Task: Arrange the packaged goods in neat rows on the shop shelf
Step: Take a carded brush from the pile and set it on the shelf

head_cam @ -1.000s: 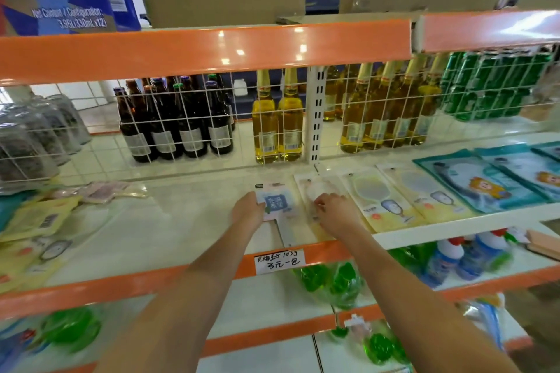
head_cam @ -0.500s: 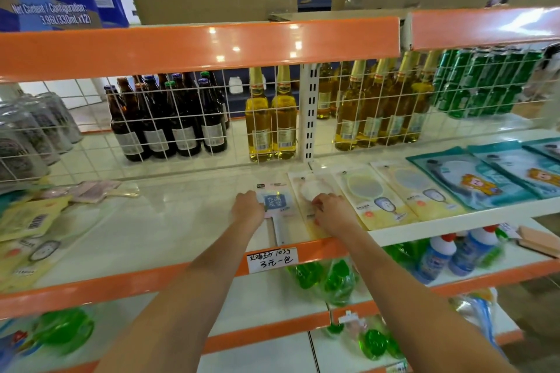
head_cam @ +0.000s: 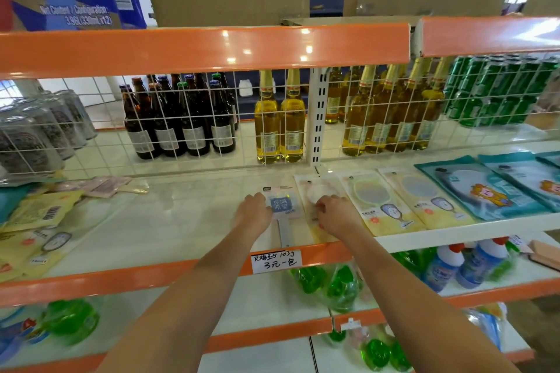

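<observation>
Both hands are down on the white shop shelf (head_cam: 188, 221). Left hand (head_cam: 254, 211) grip curls onto the flat clear packet with a blue label (head_cam: 283, 206); right hand (head_cam: 335, 212) pinches the pale yellow plastic pouch (head_cam: 318, 191) beside it. They look light, floppy and slick, so I'd grab edges.

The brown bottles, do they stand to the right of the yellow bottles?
No, the brown bottles stand left of the yellow bottles.

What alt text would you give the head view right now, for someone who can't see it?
Both hands rest on flat packets on a white shop shelf: the left hand on a clear packet with a blue label, the right hand on a yellow packet that starts a row of similar packets. Bottles stand behind a wire grid.
</observation>
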Demonstrator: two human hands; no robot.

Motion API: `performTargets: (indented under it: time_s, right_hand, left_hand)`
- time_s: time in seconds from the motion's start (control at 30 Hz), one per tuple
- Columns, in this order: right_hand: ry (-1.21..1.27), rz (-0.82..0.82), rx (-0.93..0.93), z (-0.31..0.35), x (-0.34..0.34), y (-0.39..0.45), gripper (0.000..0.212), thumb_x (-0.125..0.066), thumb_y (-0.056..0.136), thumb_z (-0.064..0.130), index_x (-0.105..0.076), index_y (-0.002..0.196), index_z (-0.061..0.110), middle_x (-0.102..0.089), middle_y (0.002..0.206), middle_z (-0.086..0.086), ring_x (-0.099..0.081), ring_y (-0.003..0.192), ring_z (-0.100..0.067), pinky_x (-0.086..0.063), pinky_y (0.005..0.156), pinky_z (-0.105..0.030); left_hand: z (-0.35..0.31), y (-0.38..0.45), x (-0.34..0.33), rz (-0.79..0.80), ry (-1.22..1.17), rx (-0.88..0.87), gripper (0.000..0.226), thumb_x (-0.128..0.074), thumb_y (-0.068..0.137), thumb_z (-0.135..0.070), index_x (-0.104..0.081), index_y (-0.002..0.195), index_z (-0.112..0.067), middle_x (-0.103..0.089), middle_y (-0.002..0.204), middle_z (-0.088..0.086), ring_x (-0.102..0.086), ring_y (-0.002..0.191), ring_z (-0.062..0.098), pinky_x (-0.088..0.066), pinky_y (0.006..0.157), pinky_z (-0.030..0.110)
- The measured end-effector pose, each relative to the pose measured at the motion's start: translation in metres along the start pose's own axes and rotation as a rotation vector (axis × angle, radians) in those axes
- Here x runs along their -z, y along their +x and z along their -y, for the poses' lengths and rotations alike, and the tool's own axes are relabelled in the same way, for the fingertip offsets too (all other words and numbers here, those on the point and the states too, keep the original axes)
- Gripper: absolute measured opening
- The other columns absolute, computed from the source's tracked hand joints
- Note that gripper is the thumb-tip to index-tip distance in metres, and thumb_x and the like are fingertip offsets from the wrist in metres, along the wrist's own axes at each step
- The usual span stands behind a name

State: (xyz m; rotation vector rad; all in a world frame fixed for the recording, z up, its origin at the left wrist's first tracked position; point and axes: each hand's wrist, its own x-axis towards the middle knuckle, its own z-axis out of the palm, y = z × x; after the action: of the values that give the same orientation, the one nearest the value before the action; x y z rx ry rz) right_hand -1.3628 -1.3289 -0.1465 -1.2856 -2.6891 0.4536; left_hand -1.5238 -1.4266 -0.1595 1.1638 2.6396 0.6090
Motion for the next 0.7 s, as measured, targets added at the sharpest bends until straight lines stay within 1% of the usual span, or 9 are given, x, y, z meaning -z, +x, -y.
performTargets:
  time_s: [0.07, 0.13, 0.27, 0.33, 0.4, 0.5, 0.57, 0.7]
  right_hand:
    - [0.008, 0.008, 0.004, 0.007, 0.003, 0.004, 0.035, -0.042, 0.094, 0.018, -0.055, 0.126, 0.016, -0.058, 0.121, -0.008, -0.05, 0.114, -0.027, -0.046, 0.093, -0.037]
    - [0.005, 0.005, 0.019, 0.017, 0.003, 0.009, 0.034, -0.041, 0.095, 0.02, -0.054, 0.126, 0.017, -0.056, 0.125, -0.008, -0.047, 0.118, -0.028, -0.043, 0.095, -0.036]
    - [-0.03, 0.064, 0.061, 0.043, -0.001, 0.012, 0.036, -0.04, 0.097, 0.025, -0.049, 0.13, 0.013, -0.05, 0.129, -0.013, -0.044, 0.12, -0.029, -0.039, 0.098, -0.037]
    - [-0.046, 0.101, 0.07, 0.057, -0.005, 0.014, 0.039, -0.039, 0.098, 0.029, -0.046, 0.133, 0.012, -0.047, 0.132, -0.014, -0.042, 0.123, -0.031, -0.038, 0.1, -0.039]
    - [-0.074, 0.118, 0.077, 0.072, -0.008, 0.016, 0.041, -0.04, 0.098, 0.031, -0.045, 0.134, 0.011, -0.045, 0.135, -0.015, -0.041, 0.125, -0.032, -0.038, 0.101, -0.04]
    - [-0.07, 0.127, 0.118, 0.098, -0.014, 0.019, 0.041, -0.041, 0.098, 0.032, -0.046, 0.134, 0.014, -0.043, 0.138, -0.013, -0.038, 0.128, -0.031, -0.037, 0.103, -0.04]
    - [-0.075, 0.126, 0.15, 0.119, -0.017, 0.02, 0.042, -0.041, 0.098, 0.033, -0.045, 0.135, 0.015, -0.042, 0.139, -0.012, -0.034, 0.131, -0.03, -0.036, 0.103, -0.04]
    - [-0.083, 0.072, 0.228, 0.164, -0.022, 0.02, 0.042, -0.041, 0.098, 0.033, -0.043, 0.136, 0.015, -0.044, 0.138, -0.012, -0.035, 0.129, -0.03, -0.036, 0.102, -0.041]
  left_hand:
    - [0.002, -0.003, 0.005, 0.0, 0.032, -0.041, 0.037, -0.047, 0.097, -0.028, -0.049, 0.129, -0.011, -0.054, 0.126, 0.011, -0.053, 0.113, 0.027, -0.046, 0.09, 0.038]
    - [0.005, -0.005, 0.013, -0.016, 0.102, -0.09, 0.038, -0.044, 0.098, -0.03, -0.049, 0.13, -0.013, -0.055, 0.125, 0.009, -0.053, 0.112, 0.026, -0.047, 0.089, 0.038]
    - [0.016, -0.012, 0.029, 0.004, 0.384, -0.194, 0.037, -0.035, 0.1, -0.032, -0.053, 0.128, -0.016, -0.054, 0.122, 0.009, -0.049, 0.113, 0.027, -0.042, 0.09, 0.038]
    - [0.023, -0.015, 0.035, 0.022, 0.463, -0.208, 0.037, -0.034, 0.099, -0.031, -0.056, 0.126, -0.016, -0.054, 0.122, 0.009, -0.048, 0.113, 0.027, -0.04, 0.091, 0.038]
    - [0.031, -0.017, 0.04, 0.046, 0.49, -0.199, 0.037, -0.034, 0.099, -0.031, -0.056, 0.125, -0.016, -0.053, 0.124, 0.01, -0.047, 0.114, 0.028, -0.039, 0.092, 0.038]
    - [0.05, -0.022, 0.053, 0.062, 0.487, -0.17, 0.04, -0.036, 0.099, -0.035, -0.051, 0.131, -0.016, -0.05, 0.13, 0.01, -0.044, 0.12, 0.028, -0.037, 0.097, 0.039]
    - [0.065, -0.024, 0.064, 0.054, 0.462, -0.141, 0.042, -0.037, 0.099, -0.037, -0.048, 0.134, -0.016, -0.048, 0.133, 0.009, -0.042, 0.123, 0.028, -0.035, 0.099, 0.04]
    - [0.099, -0.028, 0.092, 0.013, 0.39, -0.082, 0.044, -0.039, 0.098, -0.039, -0.045, 0.136, -0.018, -0.046, 0.136, 0.007, -0.04, 0.126, 0.026, -0.034, 0.101, 0.039]
